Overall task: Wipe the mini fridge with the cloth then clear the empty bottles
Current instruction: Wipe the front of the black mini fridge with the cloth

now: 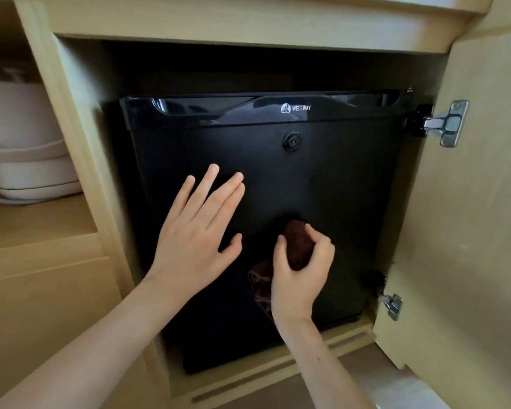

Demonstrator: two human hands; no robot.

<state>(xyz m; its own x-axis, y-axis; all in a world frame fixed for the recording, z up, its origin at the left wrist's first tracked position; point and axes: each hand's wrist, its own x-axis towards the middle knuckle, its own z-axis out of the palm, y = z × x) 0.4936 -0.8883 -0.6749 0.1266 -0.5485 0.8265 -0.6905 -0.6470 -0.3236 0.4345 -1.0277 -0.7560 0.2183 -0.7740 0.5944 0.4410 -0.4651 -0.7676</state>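
A black mini fridge [331, 187] stands shut inside a light wooden cabinet, with a glossy top strip and a round lock on its door. My left hand [195, 237] lies flat on the left half of the door, fingers straight and spread. My right hand [300, 273] grips a bunched dark brown cloth [297, 246] against the lower middle of the door; a loose end of the cloth hangs down beside the wrist. No bottles are in view.
The cabinet door [469, 202] stands swung open at the right, held by two metal hinges [446, 124]. In the open compartment to the left sits a stack of white dishes [24, 149] on a shelf. A wooden sill runs below the fridge.
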